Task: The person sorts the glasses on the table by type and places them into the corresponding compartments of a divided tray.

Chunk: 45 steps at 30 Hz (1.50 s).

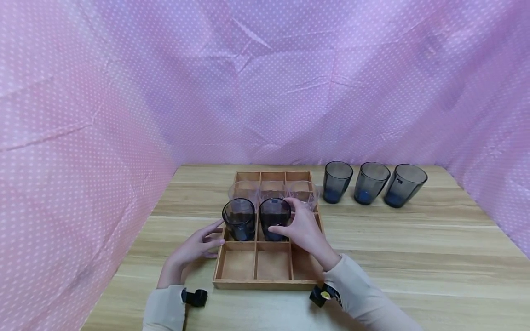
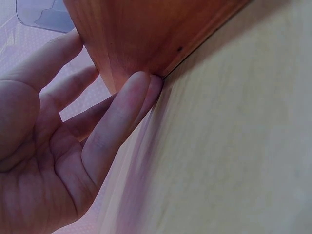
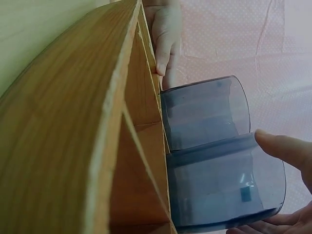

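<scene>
A wooden divided box (image 1: 235,284) lies on the table. In its middle row stand two dark grey drinking glasses: one glass (image 1: 239,220) in the left compartment, the other glass (image 1: 274,220) in the centre one. My right hand (image 1: 305,228) holds the centre glass, thumb on its near side and fingers round its right side. The right wrist view shows that glass (image 3: 219,187) beside its neighbour (image 3: 207,114). Fingers of my left hand (image 1: 198,244) rest against the box's left side wall, and the left wrist view shows the straight fingertips touching the wood (image 2: 141,39).
Three clear glasses (image 1: 272,189) stand in a row behind the dark ones in the box. At the back right of the table (image 1: 414,248), three more dark glasses (image 1: 371,183) stand side by side. Pink dotted cloth (image 1: 265,92) hangs around the table.
</scene>
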### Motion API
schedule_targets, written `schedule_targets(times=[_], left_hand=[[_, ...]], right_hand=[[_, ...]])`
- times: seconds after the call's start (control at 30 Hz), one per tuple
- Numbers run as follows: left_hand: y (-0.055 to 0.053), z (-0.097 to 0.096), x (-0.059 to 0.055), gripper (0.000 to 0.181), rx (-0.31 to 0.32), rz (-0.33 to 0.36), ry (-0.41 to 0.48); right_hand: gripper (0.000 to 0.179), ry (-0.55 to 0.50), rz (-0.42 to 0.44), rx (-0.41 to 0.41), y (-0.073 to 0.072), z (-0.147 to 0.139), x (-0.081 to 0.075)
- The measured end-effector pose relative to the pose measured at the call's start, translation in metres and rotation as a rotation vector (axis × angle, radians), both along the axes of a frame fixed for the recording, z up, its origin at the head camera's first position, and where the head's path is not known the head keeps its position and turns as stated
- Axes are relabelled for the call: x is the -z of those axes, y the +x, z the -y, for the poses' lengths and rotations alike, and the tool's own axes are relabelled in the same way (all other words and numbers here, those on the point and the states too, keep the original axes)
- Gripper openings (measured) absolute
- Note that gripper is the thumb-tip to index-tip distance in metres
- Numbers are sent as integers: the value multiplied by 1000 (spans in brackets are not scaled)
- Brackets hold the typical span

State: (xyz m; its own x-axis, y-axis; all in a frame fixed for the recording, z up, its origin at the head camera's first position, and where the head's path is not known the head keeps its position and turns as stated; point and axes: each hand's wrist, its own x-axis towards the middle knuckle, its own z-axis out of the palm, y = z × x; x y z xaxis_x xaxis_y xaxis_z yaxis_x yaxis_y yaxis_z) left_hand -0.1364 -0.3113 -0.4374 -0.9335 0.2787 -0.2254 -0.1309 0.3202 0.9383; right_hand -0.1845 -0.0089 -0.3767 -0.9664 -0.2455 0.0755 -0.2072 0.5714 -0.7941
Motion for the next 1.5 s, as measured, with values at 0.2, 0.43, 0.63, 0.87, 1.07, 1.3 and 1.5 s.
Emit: schedule_targets(times=[0.2,0.43,0.63,0.87,1.07,1.3,1.5], left_hand=[[0,0,0,76,5,0,-4],[-1,1,0,76,2,-2,-4],[-1,1,-1,77,-3,10,-2],[-1,1,-3,75,-1,3,-17],[-1,0,-4,75,-5,5,-17],[-1,0,-4,75,9,1,-12],[0,1,-5,76,-1,4,-13]], right_hand=[[83,-37,37,-18,-1,-3,-3],[77,-150,67,-46,-4,-12,-10],[73,-215,95,-59,-7,-18,-12],[71,-249,113,-58,-8,-25,-13],[69,-247,101,-54,-9,-34,-15],[69,-204,122,-14,-10,-49,-13],[68,-204,132,8,-11,-61,-13]])
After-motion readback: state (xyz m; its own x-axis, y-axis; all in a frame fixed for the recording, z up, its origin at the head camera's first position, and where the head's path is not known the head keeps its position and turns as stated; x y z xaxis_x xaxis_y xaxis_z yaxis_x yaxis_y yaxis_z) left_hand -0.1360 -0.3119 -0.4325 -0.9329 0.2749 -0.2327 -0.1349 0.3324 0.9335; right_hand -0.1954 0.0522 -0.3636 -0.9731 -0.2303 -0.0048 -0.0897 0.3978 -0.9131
